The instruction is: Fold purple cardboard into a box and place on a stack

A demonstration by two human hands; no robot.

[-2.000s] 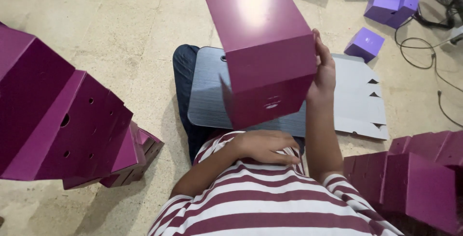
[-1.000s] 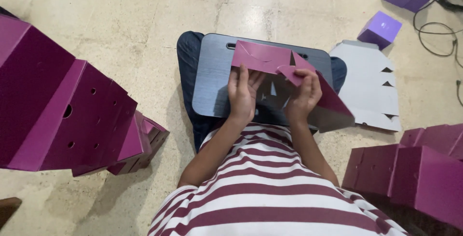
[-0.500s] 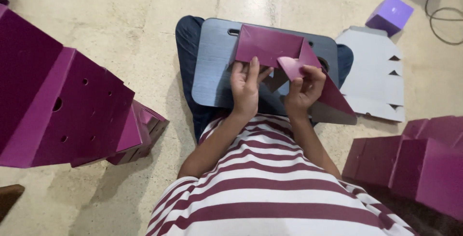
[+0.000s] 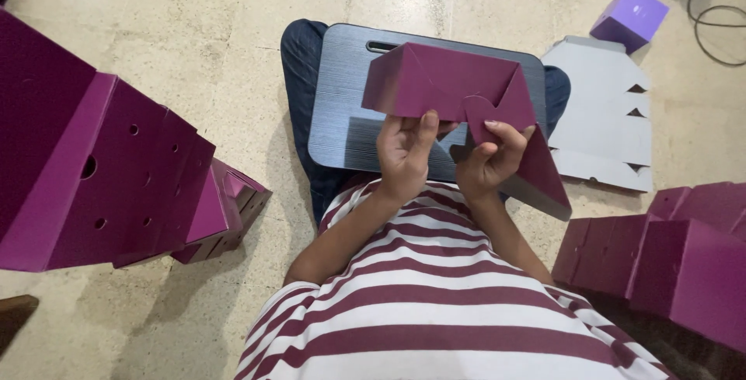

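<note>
A maroon cardboard box is partly folded and held over a dark grey lap board that rests on my knees. My left hand grips its near bottom edge with the thumb pressed on a flap. At the box's right side my right hand pinches a rounded flap. One long side panel hangs down to the right past my right hand.
A stack of folded maroon boxes with round holes lies on the floor at left. More maroon boxes sit at right. A flat grey cardboard blank lies beyond the board, with a small purple box and a cable behind it.
Two seconds ago the box was raised high as a closed cube. It has come down onto the lap board, tipped over, and both hands now work its bottom flaps.
</note>
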